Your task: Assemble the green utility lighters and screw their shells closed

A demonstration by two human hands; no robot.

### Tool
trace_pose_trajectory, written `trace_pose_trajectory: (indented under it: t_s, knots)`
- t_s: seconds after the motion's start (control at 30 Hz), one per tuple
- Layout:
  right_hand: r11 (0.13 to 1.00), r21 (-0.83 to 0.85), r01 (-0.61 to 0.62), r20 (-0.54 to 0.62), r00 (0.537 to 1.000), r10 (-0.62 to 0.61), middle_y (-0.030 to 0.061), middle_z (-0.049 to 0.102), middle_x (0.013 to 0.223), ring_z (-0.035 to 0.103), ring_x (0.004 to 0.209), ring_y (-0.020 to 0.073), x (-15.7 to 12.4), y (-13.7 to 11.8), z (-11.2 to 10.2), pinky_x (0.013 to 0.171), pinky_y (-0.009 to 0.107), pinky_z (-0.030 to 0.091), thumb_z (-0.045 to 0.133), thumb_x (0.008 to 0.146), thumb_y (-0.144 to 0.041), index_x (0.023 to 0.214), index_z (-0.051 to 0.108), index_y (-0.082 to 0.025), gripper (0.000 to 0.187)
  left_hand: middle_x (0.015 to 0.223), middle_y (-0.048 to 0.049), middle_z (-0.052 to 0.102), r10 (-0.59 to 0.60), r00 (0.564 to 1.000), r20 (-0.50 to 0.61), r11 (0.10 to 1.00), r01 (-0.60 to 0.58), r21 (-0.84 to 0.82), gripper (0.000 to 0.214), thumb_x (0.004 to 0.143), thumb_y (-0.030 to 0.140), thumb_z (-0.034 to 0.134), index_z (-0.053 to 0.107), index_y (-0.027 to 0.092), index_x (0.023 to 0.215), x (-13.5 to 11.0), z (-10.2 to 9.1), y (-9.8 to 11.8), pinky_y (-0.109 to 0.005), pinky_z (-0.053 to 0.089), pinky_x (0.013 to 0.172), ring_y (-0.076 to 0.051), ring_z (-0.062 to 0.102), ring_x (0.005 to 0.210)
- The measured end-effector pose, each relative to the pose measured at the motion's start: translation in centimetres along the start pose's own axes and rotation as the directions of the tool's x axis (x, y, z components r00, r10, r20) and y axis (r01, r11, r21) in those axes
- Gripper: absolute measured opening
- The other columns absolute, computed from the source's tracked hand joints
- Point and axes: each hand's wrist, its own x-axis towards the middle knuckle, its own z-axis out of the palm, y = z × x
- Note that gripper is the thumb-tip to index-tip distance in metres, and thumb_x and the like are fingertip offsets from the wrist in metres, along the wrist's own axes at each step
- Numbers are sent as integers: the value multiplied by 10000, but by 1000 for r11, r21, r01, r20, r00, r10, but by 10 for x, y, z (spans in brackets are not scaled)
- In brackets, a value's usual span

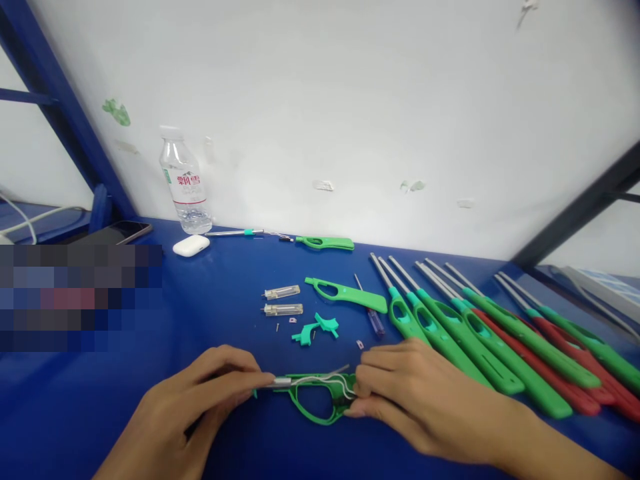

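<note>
My left hand [210, 393] pinches a metal lighter tube [281, 383] at the front end of an opened green lighter half [320, 419]. White wires [327, 379] run from the tube across the inside of the half, above its trigger loop. My right hand [405, 393] is closed around the handle end of the same half and hides most of it. Beyond the hands lie two teal triggers [305, 335], two clear fuel tanks [283, 309], small screws [277, 327] and another green handle half [353, 296]. A screwdriver [375, 321] rests beside that half.
Several assembled green and red lighters [480, 340] lie fanned out on the right of the blue table [200, 300]. Along the back are a water bottle [184, 183], a white case [191, 246], a wired tube [235, 233] and a green handle [327, 243]. A phone [117, 233] lies left.
</note>
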Motion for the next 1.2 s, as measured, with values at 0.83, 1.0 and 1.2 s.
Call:
trace_pose_trajectory:
  t_s: [0.83,1.0,1.2]
  knots:
    - [999,-16,-39,38,998,40,-31,670,827,666,744,164,-1,-1,0,658,334,342,545,1186,-397,917,613,-225,326,1097,-20,801,3,1000,-5,994,-3,107,408,1119,421,472,880,422,1106,-6,-1,-3,-232,662,834,-183,800,956]
    - [999,-23,-39,37,999,39,-23,681,829,670,745,168,1,-1,1,654,330,337,543,1187,-396,921,616,-223,326,1070,-7,810,57,994,93,992,-66,105,328,1068,371,555,871,433,1130,-1,-6,-9,-224,671,815,-177,806,923]
    - [999,-11,-38,35,999,38,-30,669,828,667,744,169,0,-1,0,657,336,339,516,1196,-401,923,613,-226,339,1053,-7,799,50,997,55,990,-57,132,357,1085,389,518,872,423,1118,-1,-3,-5,-229,665,816,-172,790,908]
